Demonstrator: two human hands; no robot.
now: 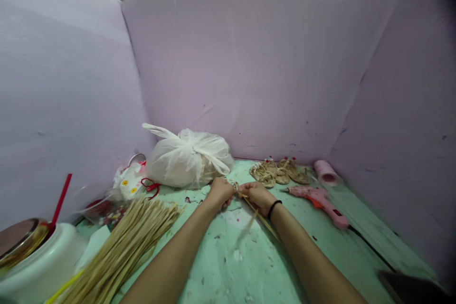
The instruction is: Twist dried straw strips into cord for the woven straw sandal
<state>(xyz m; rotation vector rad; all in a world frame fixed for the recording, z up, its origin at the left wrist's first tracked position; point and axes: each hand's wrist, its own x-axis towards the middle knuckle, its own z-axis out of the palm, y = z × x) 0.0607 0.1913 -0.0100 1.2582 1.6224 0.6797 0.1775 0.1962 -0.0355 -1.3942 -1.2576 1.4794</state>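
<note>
My left hand (221,191) and my right hand (257,196) meet at the middle of the pale green table (231,266), both closed in a pinch on thin straw strands (258,213). The strands run from between my fingers back toward me, under my right wrist, which wears a black band (274,208). What the fingertips do to the straw is too small to make out. A bundle of straw stalks (131,242) lies at my left forearm.
A tied white plastic bag (188,156) sits behind my hands. Several small woven straw pieces (280,172) lie at the back right, with a pink roll (326,172) and a pink glue gun (320,202). A white jar (39,261) with a gold lid stands front left. Purple panels wall the table.
</note>
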